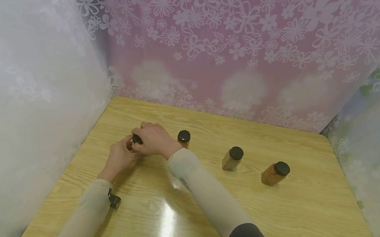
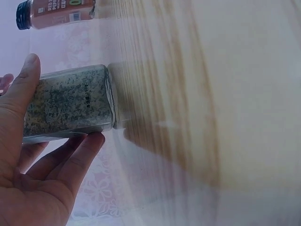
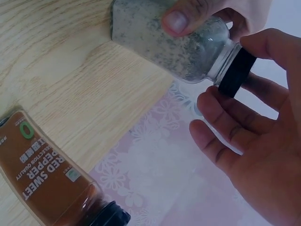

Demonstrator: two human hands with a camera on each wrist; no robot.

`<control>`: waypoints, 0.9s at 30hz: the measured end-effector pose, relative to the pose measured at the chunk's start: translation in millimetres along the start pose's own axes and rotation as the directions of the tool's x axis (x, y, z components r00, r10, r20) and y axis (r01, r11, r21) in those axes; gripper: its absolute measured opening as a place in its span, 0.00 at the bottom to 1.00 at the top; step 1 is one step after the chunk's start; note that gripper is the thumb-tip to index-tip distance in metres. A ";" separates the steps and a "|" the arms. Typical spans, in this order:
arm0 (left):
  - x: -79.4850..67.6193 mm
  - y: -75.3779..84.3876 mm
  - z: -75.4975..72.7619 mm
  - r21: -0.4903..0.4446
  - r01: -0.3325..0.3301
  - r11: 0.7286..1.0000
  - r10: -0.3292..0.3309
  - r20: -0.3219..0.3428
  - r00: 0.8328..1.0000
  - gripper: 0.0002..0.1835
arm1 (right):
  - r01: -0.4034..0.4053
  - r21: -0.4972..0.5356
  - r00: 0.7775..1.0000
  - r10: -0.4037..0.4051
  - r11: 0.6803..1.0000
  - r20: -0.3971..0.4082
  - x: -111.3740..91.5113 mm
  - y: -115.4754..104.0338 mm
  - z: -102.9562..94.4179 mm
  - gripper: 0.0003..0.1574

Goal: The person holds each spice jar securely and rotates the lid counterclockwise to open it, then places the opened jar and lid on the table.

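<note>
My left hand (image 1: 120, 158) grips a clear glass spice jar (image 2: 70, 103), filled with pale, dark-flecked seasoning, by its body. The jar stands upright at the left of the table, its base on or very close to the wood. Over its top, my right hand (image 1: 156, 140) pinches the black screw cap (image 3: 236, 70) between thumb and fingers. The cap sits at the neck, where a band of clear glass shows below it. In the head view the hands hide most of this jar. Beside it stands a red sweet pepper jar (image 3: 44, 174) with a black cap, touched by neither hand.
Further right on the wood-grain table (image 1: 199, 221) stand a jar of brownish spice (image 1: 231, 161) and a jar of orange-red spice (image 1: 271, 175), both black-capped. Flowered curtains (image 1: 218, 51) enclose the table's back and sides. My right forearm crosses the table's middle.
</note>
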State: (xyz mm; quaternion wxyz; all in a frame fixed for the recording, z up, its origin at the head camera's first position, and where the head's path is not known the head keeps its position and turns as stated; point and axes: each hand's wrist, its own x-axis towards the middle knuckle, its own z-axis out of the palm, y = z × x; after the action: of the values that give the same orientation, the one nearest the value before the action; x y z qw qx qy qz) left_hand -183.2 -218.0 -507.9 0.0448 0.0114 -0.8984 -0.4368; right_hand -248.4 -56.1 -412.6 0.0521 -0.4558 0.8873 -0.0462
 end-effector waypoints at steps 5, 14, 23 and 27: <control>0.0 1.6 1.0 -0.006 -0.002 1.000 0.002 0.016 1.000 0.36 | 0.014 0.102 1.000 -0.015 0.995 0.005 -2.6 2.8 -4.4 0.29; -1.1 -4.2 -2.4 0.026 -0.031 0.999 0.030 0.031 0.999 0.39 | 0.018 0.137 0.998 -0.009 0.990 -0.064 -13.0 1.6 -11.0 0.30; -9.3 -6.3 -16.0 0.119 -0.070 0.990 0.063 0.056 0.996 0.52 | 0.045 0.229 0.991 -0.015 0.972 -0.133 -30.2 1.4 -9.7 0.31; -11.5 -7.5 -16.9 0.145 -0.070 0.987 0.063 0.054 0.997 0.51 | 0.045 0.271 0.989 -0.004 0.961 -0.149 -39.0 1.8 -5.6 0.30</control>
State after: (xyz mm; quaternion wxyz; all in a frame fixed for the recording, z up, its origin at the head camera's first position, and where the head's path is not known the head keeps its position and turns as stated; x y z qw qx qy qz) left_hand -170.3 -235.3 -504.3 0.0363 -0.0260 -0.9289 -0.3677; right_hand -227.9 -23.1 -405.4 0.0483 -0.4505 0.8681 -0.2026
